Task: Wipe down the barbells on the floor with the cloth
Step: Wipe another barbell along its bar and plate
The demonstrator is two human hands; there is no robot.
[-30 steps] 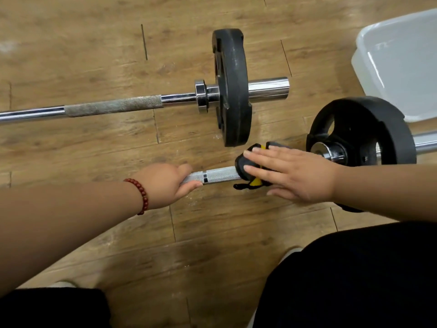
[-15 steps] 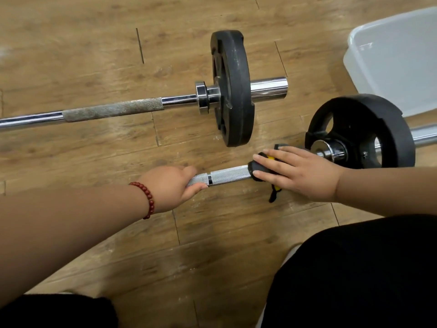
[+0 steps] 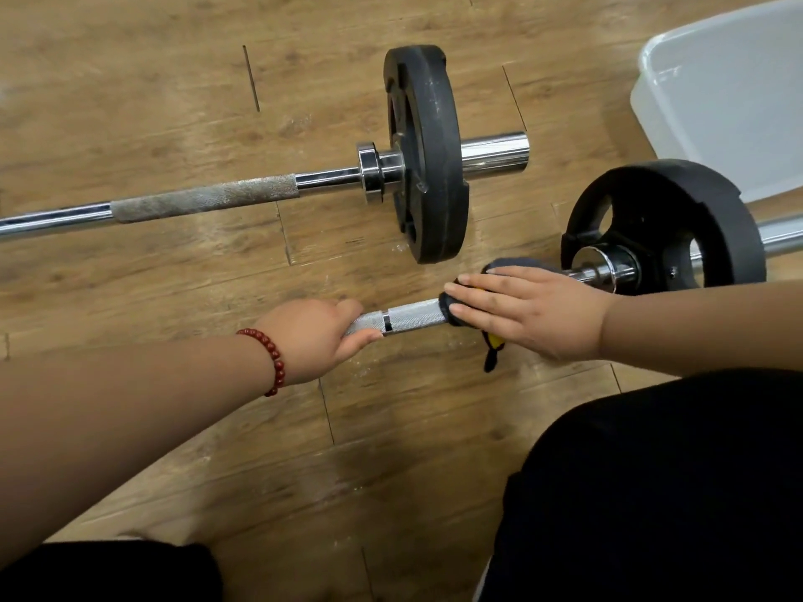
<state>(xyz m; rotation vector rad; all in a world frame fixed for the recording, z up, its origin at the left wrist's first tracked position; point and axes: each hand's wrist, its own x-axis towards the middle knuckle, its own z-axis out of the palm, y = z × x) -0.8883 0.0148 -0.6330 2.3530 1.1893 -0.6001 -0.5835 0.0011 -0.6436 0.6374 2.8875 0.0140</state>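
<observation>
Two barbells lie on the wooden floor. The near barbell's knurled bar (image 3: 413,315) runs between my hands toward a black plate (image 3: 669,228) on the right. My left hand (image 3: 317,336), with a red bead bracelet on the wrist, grips the bar. My right hand (image 3: 525,315) presses a dark cloth with a yellow patch (image 3: 493,345) onto the bar, fingers straight, just left of the plate's collar. The far barbell (image 3: 208,199) lies across the upper floor with its own black plate (image 3: 428,154) standing on edge.
A translucent white plastic tub (image 3: 730,89) sits at the top right, behind the near plate. My knees in black trousers fill the bottom right and bottom left corners. Bare wooden floor (image 3: 152,102) stretches beyond the far barbell.
My right hand slid the cloth to the right along the near bar, toward the plate, baring more knurled bar. My left hand kept its grip in place.
</observation>
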